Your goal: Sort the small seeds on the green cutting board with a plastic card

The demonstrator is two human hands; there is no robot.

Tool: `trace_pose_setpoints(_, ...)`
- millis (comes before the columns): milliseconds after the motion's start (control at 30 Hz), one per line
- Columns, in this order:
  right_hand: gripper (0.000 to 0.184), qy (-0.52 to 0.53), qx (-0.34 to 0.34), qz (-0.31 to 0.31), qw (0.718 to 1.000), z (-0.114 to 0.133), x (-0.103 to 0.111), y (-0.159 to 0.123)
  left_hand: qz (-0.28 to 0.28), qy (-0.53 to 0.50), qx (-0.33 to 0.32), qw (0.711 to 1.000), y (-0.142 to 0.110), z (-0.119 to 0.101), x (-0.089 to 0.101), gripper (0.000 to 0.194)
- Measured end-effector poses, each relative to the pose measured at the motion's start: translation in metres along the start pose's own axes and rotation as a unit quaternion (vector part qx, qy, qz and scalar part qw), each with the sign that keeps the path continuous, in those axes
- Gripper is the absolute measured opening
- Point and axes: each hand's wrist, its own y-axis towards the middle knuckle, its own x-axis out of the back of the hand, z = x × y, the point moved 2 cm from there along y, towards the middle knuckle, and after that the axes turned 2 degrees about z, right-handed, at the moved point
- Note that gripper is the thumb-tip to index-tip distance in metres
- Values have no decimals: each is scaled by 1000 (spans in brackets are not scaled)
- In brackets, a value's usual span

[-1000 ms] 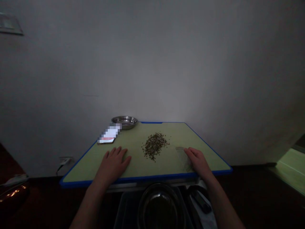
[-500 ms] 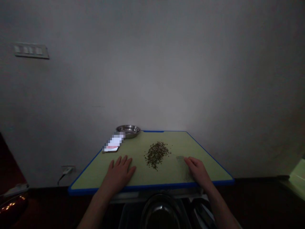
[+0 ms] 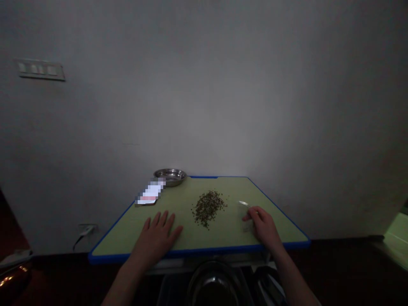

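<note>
A loose heap of small dark seeds or grains (image 3: 208, 207) lies on the middle of the pale green tabletop (image 3: 236, 187). To its left my left hand (image 3: 156, 233) rests palm down, fingers spread, holding nothing. On the other side of the heap, my right hand (image 3: 264, 225) is closed, thumb and fingers pinching what looks like a clear plastic bag (image 3: 243, 204). Its upper edge catches the light, while the rest is see-through and hard to make out. Neither hand touches the heap.
A shallow steel bowl (image 3: 170, 177) stands at the table's back left, with a lit phone (image 3: 149, 193) just in front. Below the near blue edge (image 3: 210, 251) is another round metal bowl (image 3: 214, 282). The grey wall (image 3: 204, 106) rises behind the table.
My right hand has turned slightly, and the clear bag's edge in it has lifted and now glints. My left hand stays flat in place. The whole view has shifted slightly.
</note>
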Motion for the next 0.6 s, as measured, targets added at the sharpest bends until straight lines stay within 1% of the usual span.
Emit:
trace_pose_setpoints(133, 48, 42, -29, 13, 999, -6, -4, 2, 0, 5, 5, 1000, -2, 0, -4, 60)
trace_pose_setpoints(233, 48, 53, -31, 21, 998, -7, -6, 3, -12, 4, 11, 1000, -2, 2, -11, 66)
trace_pose_setpoints(333, 47, 54, -32, 31, 998, -5, -6, 1, -20, 6, 7, 1000, -6, 2, -13, 69)
trace_pose_setpoints(500, 45, 52, -30, 48, 997, -3, -7, -1, -29, 14, -1, 999, -14, -1, -10, 63)
trace_pose_setpoints(600, 43, 48, -26, 54, 997, -2, -7, -1, -24, 13, 0, 1000, -18, -2, -9, 59)
